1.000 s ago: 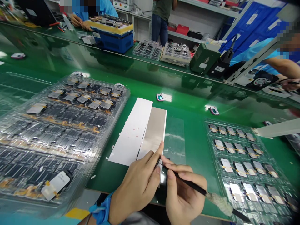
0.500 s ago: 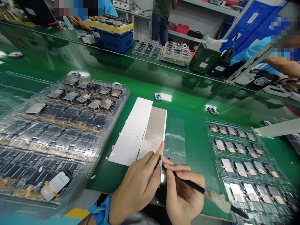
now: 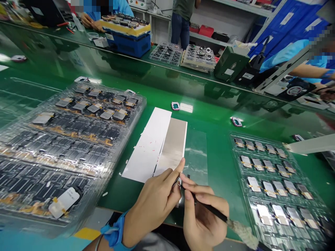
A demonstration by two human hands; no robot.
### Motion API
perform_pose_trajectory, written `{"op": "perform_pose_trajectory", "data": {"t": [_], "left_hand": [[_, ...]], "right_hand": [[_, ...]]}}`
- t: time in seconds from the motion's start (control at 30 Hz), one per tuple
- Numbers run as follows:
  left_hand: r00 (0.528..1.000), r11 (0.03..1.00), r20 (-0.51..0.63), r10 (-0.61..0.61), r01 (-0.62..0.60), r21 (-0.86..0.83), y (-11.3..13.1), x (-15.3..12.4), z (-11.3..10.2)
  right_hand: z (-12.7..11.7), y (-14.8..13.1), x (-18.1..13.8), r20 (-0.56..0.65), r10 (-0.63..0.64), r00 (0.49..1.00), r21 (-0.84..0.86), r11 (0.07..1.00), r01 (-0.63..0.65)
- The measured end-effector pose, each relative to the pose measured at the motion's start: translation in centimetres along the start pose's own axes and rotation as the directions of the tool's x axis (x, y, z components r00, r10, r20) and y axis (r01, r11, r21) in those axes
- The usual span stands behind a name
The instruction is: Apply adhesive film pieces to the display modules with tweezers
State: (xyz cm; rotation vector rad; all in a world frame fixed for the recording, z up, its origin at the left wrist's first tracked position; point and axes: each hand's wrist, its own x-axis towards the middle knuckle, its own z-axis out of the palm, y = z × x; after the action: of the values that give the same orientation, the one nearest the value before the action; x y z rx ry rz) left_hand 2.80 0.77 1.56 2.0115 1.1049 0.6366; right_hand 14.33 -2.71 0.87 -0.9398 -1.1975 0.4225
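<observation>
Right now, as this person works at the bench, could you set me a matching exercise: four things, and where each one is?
Things:
1. Blue wrist strap
2. Slim black tool
3. Silver-grey sheet
4. Small pink-rimmed part

Places:
A. Gripped in the right hand
B. Around the wrist of the left hand
C. On the green bench top, beyond the sheets
D. Lying beside the white sheet

Right pairs: 1-B, 2-A, 3-D, 4-C.

green workbench (image 3: 220, 181) with trays (image 3: 274, 188) and sheets (image 3: 148, 146)
</observation>
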Motion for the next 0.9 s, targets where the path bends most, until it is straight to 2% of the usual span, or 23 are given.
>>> {"op": "perform_pose_trajectory", "data": {"t": [0.23,0.33,0.43,0.5,0.57,0.6,0.67,0.73,0.77,0.83,0.9], "left_hand": [[1.0,1.0,0.004,0.027,-0.027,-0.014,-0.2,0.0,0.0],[0.999,0.999,0.0,0.032,-0.032,-0.011,0.2,0.0,0.0],[0.995,0.997,-0.071,0.064,-0.06,0.051,0.8,-1.0,-0.6],[0.979,0.985,-0.146,0.143,-0.127,0.113,1.0,-2.5,-1.9],[0.96,0.974,-0.21,0.185,-0.15,0.17,0.8,-4.5,-4.2],[0.952,0.973,-0.253,0.173,-0.125,0.194,0.4,-5.6,-5.8],[0.927,0.97,-0.365,0.09,0.001,0.243,-0.7,-8.0,-9.6],[0.916,0.95,-0.401,-0.035,0.154,0.271,-2.2,-10.0,-13.7],[0.936,0.929,-0.326,-0.132,0.232,0.29,-2.9,-10.7,-15.7],[0.951,0.9,-0.131,-0.28,0.308,0.309,-4.1,-11.6,-18.8],[0.931,0.899,0.058,-0.359,0.329,0.289,-4.9,-11.8,-20.7]], "right_hand": [[0.2,0.0,0.4,-0.009,0.012,1.0,-0.044,0.999,-0.012],[0.2,0.0,0.5,-0.091,-0.001,0.996,-0.029,1.0,-0.001],[-0.4,0.4,0.1,-0.21,-0.061,0.976,-0.071,0.996,0.047],[-1.0,1.0,-0.3,-0.206,-0.034,0.978,-0.13,0.991,0.007],[-1.7,1.7,-0.6,-0.083,0.073,0.994,-0.183,0.979,-0.087],[-2.1,2.1,-0.7,-0.036,0.104,0.994,-0.184,0.977,-0.109],[-2.7,2.9,-0.8,0.041,0.136,0.99,-0.169,0.977,-0.127],[-3.2,3.4,-0.9,0.099,0.153,0.983,-0.165,0.977,-0.136],[-3.4,3.6,-0.9,0.12,0.162,0.979,-0.17,0.975,-0.14],[-3.4,3.8,-0.9,0.122,0.164,0.979,-0.169,0.975,-0.143],[-3.1,3.8,-0.9,0.088,0.148,0.985,-0.154,0.979,-0.133]]}}
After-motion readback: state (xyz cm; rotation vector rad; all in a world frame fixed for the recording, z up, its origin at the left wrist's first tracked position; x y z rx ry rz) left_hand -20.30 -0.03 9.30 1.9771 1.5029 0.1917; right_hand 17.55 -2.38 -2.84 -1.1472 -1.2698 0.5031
